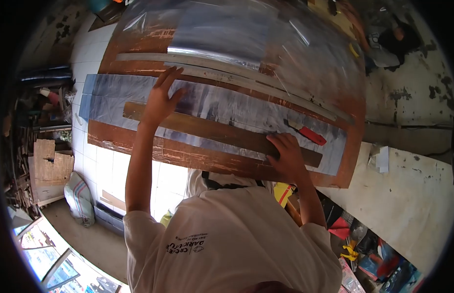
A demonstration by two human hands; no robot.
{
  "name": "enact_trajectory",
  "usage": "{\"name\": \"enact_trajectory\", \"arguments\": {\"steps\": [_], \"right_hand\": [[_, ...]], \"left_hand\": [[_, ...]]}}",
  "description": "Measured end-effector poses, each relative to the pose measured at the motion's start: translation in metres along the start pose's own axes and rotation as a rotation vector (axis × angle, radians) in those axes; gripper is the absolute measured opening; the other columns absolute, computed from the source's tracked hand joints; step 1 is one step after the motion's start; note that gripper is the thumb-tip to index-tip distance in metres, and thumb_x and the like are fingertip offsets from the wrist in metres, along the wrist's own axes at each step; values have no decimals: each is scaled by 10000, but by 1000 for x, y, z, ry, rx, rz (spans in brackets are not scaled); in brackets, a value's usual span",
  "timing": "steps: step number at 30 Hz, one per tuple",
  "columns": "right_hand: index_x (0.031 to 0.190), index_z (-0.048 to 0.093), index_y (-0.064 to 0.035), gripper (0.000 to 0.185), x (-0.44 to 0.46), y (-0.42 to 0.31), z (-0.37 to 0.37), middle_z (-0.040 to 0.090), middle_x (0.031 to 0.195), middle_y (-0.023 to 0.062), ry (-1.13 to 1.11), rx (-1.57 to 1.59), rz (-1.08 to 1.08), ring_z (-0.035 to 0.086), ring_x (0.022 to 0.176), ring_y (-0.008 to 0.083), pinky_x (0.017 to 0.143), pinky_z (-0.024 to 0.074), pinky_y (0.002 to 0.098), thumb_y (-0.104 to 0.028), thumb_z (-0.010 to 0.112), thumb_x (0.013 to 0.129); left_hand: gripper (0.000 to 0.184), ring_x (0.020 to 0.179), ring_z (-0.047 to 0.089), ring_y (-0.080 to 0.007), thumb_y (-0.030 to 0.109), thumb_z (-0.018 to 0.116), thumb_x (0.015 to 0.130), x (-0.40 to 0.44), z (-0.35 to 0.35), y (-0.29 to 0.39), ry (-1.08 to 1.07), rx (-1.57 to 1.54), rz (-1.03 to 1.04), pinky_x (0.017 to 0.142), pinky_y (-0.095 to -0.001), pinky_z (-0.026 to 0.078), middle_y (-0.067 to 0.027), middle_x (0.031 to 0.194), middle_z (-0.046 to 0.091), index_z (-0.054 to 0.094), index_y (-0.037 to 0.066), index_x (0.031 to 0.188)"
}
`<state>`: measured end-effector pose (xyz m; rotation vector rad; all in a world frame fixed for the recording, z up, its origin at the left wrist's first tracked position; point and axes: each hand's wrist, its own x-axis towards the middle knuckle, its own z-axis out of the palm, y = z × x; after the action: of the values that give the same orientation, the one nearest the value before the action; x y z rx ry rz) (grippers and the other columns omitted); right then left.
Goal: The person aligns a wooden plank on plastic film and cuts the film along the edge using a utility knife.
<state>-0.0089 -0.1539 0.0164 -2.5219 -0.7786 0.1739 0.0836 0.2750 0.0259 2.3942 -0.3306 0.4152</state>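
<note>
My left hand (pixel 163 97) has its fingers apart over the long printed sheet (pixel 207 105), with the fingertips close to a pale metal bar (pixel 212 75). Whether those fingertips touch the bar I cannot tell. A flat brown wooden strip (pixel 222 130) lies lengthwise on the sheet, and its left part passes beneath my left wrist. Toward its right end, my right hand (pixel 288 152) holds the strip across its width, fingers at the far edge and thumb at the near edge. Just beyond that hand rests a red utility knife (pixel 312 135), its dark end pointing left.
The work lies on a worn reddish-brown board (pixel 192 158). Clear plastic film (pixel 305 44) and a second long bar (pixel 305 101) cover its far part. Scrap wood (pixel 51 166) and a white sack (pixel 80 198) stand left. A pale panel (pixel 398 195) is at right.
</note>
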Motion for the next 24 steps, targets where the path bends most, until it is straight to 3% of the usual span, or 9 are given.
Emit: {"name": "enact_trajectory", "arguments": {"steps": [5, 10, 18, 24], "right_hand": [[1289, 621, -81, 564, -3, 0, -1, 617, 1299, 115, 56, 80, 33, 561, 1213, 343, 1084, 411, 469, -116, 789, 752], [1178, 690, -86, 431, -6, 56, -21, 672, 1167, 106, 376, -78, 150, 618, 1085, 343, 961, 484, 471, -137, 795, 763], [1150, 658, -44, 405, -7, 104, -50, 663, 1080, 148, 56, -149, 187, 633, 973, 377, 830, 522, 437, -108, 802, 777], [1132, 588, -15, 319, 2, 74, -55, 595, 981, 187, 357, 110, 194, 622, 899, 384, 789, 508, 442, -46, 713, 840]], "left_hand": [[424, 1271, 589, -372, 39, 714, 892, -73, -11, 14, -18, -52, -182, 1041, -439, 494, -181, 1348, 623, 629, 36, 1308], [368, 1269, 594, -339, 24, 677, 928, -126, 3, 31, 70, -21, -227, 1053, -436, 489, -163, 1333, 636, 633, 23, 1293], [297, 1245, 581, -368, 9, 669, 907, -154, 39, 58, 195, 55, -287, 1003, -473, 500, -165, 1317, 605, 669, 38, 1203], [316, 1269, 558, -406, 1, 663, 903, -153, 51, 61, 160, -35, -247, 1002, -483, 503, -210, 1366, 547, 665, 39, 1217]]}}
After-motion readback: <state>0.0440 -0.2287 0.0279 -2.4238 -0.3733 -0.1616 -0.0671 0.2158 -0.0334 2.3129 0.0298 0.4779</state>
